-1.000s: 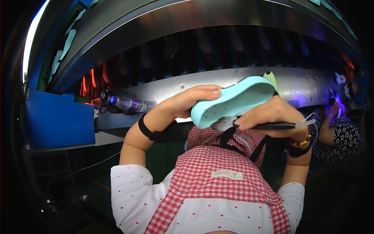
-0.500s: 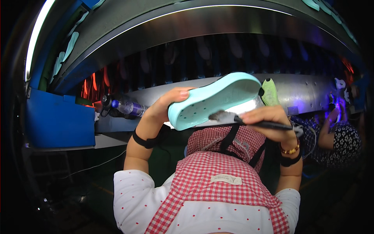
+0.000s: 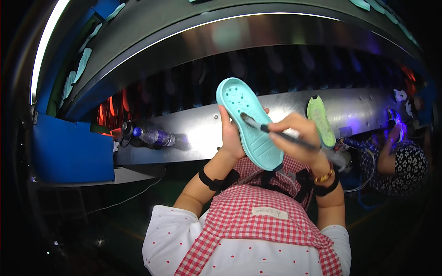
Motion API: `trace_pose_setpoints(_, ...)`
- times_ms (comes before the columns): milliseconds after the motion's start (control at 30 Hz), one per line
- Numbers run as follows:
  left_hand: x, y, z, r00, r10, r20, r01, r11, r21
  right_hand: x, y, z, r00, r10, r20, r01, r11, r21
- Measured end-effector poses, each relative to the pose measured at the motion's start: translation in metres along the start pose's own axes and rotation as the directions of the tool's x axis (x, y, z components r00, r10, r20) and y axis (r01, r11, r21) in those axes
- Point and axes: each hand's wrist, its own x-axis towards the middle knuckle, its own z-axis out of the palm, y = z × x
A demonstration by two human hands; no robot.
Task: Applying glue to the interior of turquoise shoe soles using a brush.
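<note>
Facing a long conveyor (image 3: 161,30) and, before it, a metal bench (image 3: 198,124), with a blue cabinet (image 3: 71,147) standing at the bench's left end. Holding a turquoise shoe sole (image 3: 254,140) up over the bench's near edge, about midway along, slanting its long axis from the holed toe, up and left, to the heel, down and right. Seeing a light-green sole (image 3: 321,122) lying farther right, toward that same edge, and a capped plastic bottle (image 3: 155,136) sitting near the left end. Clamping the left hand (image 3: 232,140) around the turquoise sole's left rim and underside. Closing the right hand (image 3: 298,131) around a dark-handled brush (image 3: 263,128), just right of the sole and nearer its heel half; pointing the bristles up and left, flatter than the sole's axis, seemingly touching its face beside the lowest holes.
</note>
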Motion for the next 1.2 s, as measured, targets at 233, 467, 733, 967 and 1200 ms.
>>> trace_pose_setpoints(233, 0.006, 0.01, -0.004, 0.997, 0.033, 0.065, -0.028, 0.997, -0.066, -0.008, -0.031, -0.03, 0.927, -0.038, 0.374, 0.024, 0.999, 0.041)
trace_pose_setpoints(467, 0.011, 0.01, 0.023, 0.975, 0.092, 0.201, -0.071, 0.991, -0.109, -0.004, -0.029, -0.013, 0.962, 0.121, 0.244, -0.165, 0.972, 0.167)
trace_pose_setpoints(733, 0.011, 0.026, 0.022, 0.948, 0.274, 0.161, -0.271, 0.962, -0.041, -0.006, -0.022, -0.029, 0.941, 0.021, 0.336, -0.11, 0.963, 0.247)
trace_pose_setpoints(967, 0.015, 0.036, 0.033, 0.922, 0.32, 0.217, -0.331, 0.943, 0.016, -0.011, -0.017, -0.034, 0.939, 0.183, 0.291, -0.263, 0.927, 0.266)
trace_pose_setpoints(1200, 0.008, 0.039, 0.056, 0.97, 0.217, 0.11, -0.222, 0.974, 0.036, -0.016, -0.001, -0.022, 0.876, 0.439, 0.199, -0.376, 0.364, 0.852)
